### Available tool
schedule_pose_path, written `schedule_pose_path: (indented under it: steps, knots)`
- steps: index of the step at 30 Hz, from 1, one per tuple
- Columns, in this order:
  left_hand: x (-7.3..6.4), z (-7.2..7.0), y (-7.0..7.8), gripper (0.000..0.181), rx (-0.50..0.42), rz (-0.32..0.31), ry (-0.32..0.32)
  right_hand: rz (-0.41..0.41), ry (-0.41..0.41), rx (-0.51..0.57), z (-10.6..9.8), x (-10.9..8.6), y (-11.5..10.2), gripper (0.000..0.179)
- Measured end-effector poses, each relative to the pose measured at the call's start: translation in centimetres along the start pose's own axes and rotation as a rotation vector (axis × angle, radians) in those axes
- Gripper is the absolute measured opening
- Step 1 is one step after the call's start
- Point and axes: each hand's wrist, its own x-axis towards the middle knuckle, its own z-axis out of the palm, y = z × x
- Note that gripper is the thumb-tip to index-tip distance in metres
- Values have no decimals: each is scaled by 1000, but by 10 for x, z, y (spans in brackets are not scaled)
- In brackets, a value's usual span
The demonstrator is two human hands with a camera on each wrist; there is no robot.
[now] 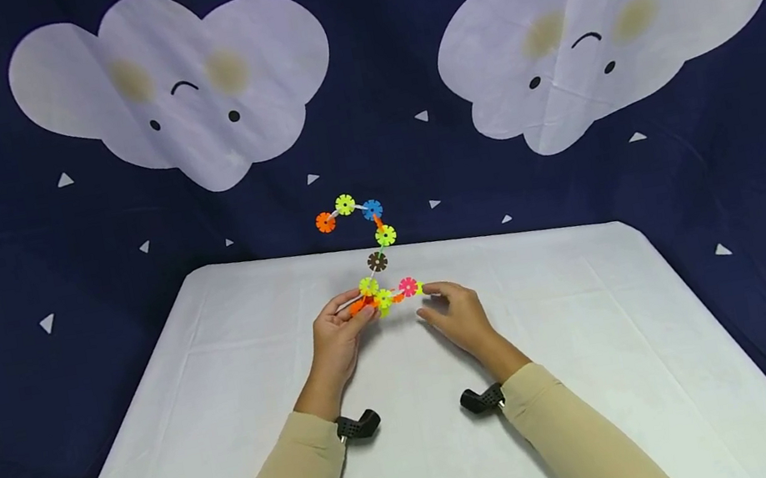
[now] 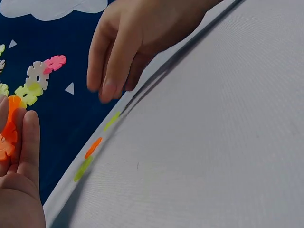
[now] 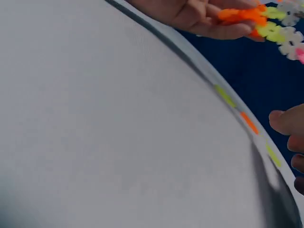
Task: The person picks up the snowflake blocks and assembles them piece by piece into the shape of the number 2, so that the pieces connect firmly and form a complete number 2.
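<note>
My left hand [image 1: 338,333] grips one end of a chain of interlocking snowflake discs by its orange discs [image 2: 8,140]. From there the chain runs away and bends in a curve, through a brown disc [image 1: 377,262] and a blue disc [image 1: 372,209] to an orange disc [image 1: 325,222]. A pink disc [image 1: 408,287] ends a shorter branch to the right. My right hand [image 1: 458,316] hovers beside that branch, its fingers bent loosely with nothing between them. In the left wrist view, a gap separates the right hand [image 2: 126,45] from the pink disc [image 2: 55,63].
Beyond the hands, a yellow-green disc [image 3: 225,96], an orange disc [image 3: 249,123] and another yellow-green disc [image 3: 273,154] lie along the white table [image 1: 419,453]. A dark blue cloth [image 1: 388,86] with clouds hangs behind the table's far edge.
</note>
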Motion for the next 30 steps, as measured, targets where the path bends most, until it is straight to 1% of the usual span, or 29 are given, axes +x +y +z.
schedule_pose_path:
  steps: [2, 4, 7, 9, 13, 16, 18, 20, 22, 26, 30]
  knots:
    - [1, -1, 0, 39, -1, 5, 7, 39, -43, -53, 6, 9, -1, 45]
    - [2, -2, 0, 38, -2, 7, 7, 93, -64, -115, 12, 17, 0, 48]
    - [2, -3, -1, 38, -1, 1, -2, 168, -54, -178, 17, 26, 2, 46]
    - [2, -4, -1, 38, 6, 0, -3, 188, -41, -189, 20, 31, 4, 41]
    - [2, -5, -2, 37, 16, 3, -12, 140, -28, -181, 23, 34, 9, 27]
    - [2, -4, -2, 37, 19, 7, -18, 81, -19, -193, 24, 34, 11, 25]
    - [2, -3, -1, 36, 19, 5, -13, 68, -16, -194, 23, 33, 12, 24]
    - [1, -3, 0, 36, 24, 0, -6, 64, 2, -153, 22, 30, 10, 24]
    - [1, -3, 0, 36, 26, -4, -1, 71, 32, -75, 20, 25, 8, 23]
    - [0, -4, -1, 36, 20, 1, -11, 62, 119, 141, 10, 15, 2, 22]
    - [0, -4, -2, 36, 9, 2, -27, 92, 176, 360, -4, 6, -5, 23]
